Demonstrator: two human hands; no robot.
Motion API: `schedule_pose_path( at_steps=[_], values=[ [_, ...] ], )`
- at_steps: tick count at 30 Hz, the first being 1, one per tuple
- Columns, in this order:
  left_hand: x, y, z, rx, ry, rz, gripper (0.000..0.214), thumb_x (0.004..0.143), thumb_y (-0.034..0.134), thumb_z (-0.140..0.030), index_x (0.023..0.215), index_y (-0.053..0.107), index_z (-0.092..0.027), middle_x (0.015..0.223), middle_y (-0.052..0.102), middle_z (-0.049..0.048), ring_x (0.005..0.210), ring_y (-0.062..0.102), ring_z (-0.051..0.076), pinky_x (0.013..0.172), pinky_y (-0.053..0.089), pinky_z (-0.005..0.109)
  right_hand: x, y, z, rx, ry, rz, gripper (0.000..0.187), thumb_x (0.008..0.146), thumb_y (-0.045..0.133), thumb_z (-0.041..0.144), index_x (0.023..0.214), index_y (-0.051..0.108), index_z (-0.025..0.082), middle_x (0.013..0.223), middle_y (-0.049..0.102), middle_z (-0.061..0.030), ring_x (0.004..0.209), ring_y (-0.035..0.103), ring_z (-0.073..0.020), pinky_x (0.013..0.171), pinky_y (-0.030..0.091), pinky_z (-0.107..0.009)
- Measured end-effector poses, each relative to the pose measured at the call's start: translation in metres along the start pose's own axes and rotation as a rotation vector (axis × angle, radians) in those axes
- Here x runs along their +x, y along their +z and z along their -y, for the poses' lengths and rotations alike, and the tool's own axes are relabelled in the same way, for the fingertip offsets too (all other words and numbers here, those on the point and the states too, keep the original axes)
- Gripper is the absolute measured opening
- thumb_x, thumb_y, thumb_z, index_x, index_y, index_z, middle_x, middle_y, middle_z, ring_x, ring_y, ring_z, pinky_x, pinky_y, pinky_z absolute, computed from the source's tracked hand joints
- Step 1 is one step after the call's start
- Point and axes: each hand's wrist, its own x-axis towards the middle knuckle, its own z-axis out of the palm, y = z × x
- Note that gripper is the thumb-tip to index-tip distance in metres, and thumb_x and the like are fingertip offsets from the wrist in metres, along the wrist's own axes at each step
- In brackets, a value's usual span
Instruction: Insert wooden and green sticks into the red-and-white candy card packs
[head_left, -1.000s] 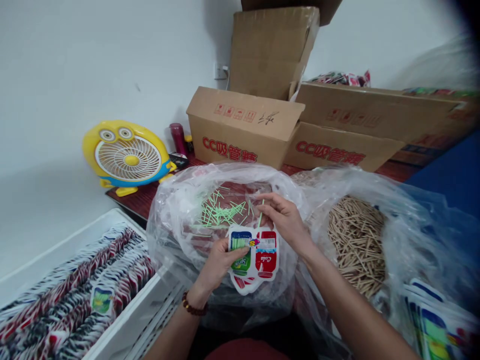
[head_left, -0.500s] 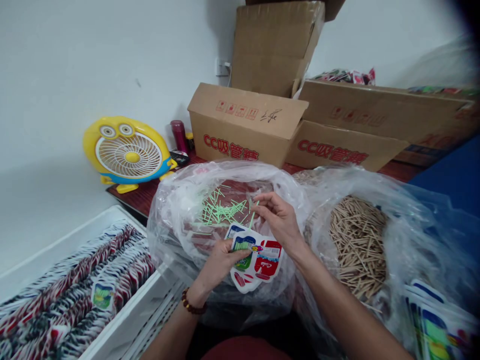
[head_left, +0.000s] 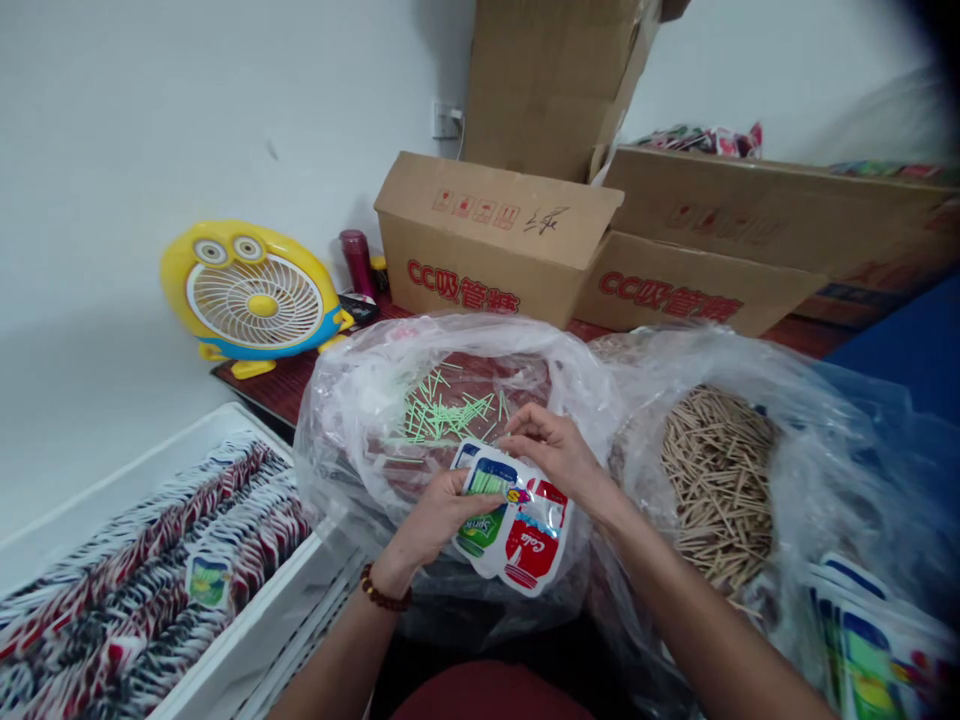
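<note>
My left hand [head_left: 435, 512] grips a small printed packet [head_left: 517, 530] with a green Sprite panel and a red Cola panel, held over a clear plastic bag [head_left: 352, 420]. My right hand [head_left: 551, 450] pinches at the packet's top edge, fingers closed there; what they hold is too small to make out. Inside the bag lie several thin green sticks [head_left: 442, 410] on a dark red surface. A beaded bracelet [head_left: 382, 595] is on my left wrist.
A second clear bag of tan sticks [head_left: 716, 480] sits to the right. A white tray [head_left: 247, 640] of filled packets lies at lower left, more packets [head_left: 870, 640] at lower right. A yellow fan [head_left: 251, 300] and cardboard boxes [head_left: 487, 235] stand behind.
My right hand has come down from above the bag with a green stick to the packet's top edge. The packet has tilted and shifted slightly right and lower.
</note>
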Motion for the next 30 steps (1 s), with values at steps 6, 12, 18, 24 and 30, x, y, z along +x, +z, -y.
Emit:
schedule_pose_path(
  at_steps=[6,12,18,24,30],
  values=[
    [0.003,-0.001,0.004,-0.04,-0.003,-0.008,0.024,0.067,0.079,-0.023,0.087,0.072,-0.01,0.079,0.076,0.0054,0.065,0.069,0.017,0.066,0.054,0.027,-0.008,-0.011,0.0,-0.191,-0.177,0.136,0.016,0.085,0.058,0.029,0.077,0.066,0.018,0.091,0.066,-0.0036,0.086,0.059,-0.016,0.08,0.044,-0.029],
    [0.007,0.002,0.007,-0.047,-0.025,-0.025,0.024,0.067,0.079,-0.025,0.087,0.072,-0.011,0.077,0.076,0.0052,0.064,0.069,0.017,0.066,0.054,0.027,-0.01,-0.022,-0.01,-0.107,-0.029,0.186,0.011,0.081,0.062,0.026,0.078,0.066,0.017,0.083,0.064,-0.0021,0.079,0.059,-0.0148,0.074,0.044,-0.028],
    [0.006,0.003,0.002,-0.025,-0.011,-0.016,0.024,0.068,0.078,-0.025,0.086,0.072,-0.011,0.076,0.076,0.0058,0.063,0.068,0.017,0.064,0.054,0.026,-0.018,-0.021,-0.015,-0.013,0.054,0.112,0.01,0.079,0.064,0.027,0.082,0.064,0.017,0.077,0.063,0.001,0.07,0.055,-0.011,0.065,0.042,-0.023],
    [0.005,0.006,0.002,-0.011,-0.015,-0.007,0.024,0.067,0.079,-0.024,0.087,0.071,-0.013,0.077,0.075,0.0049,0.063,0.068,0.016,0.063,0.053,0.026,-0.023,-0.025,-0.004,0.022,0.067,0.198,0.012,0.079,0.064,0.028,0.083,0.064,0.017,0.078,0.062,0.0007,0.071,0.055,-0.0112,0.066,0.042,-0.023],
    [0.005,0.007,0.004,0.045,-0.006,-0.019,0.026,0.068,0.078,-0.028,0.088,0.069,-0.014,0.075,0.072,0.0022,0.063,0.065,0.015,0.063,0.05,0.024,-0.023,-0.03,-0.003,-0.068,0.103,0.315,0.013,0.08,0.062,0.027,0.086,0.065,0.016,0.078,0.062,-0.0001,0.07,0.054,-0.012,0.065,0.042,-0.024]
  ],
)
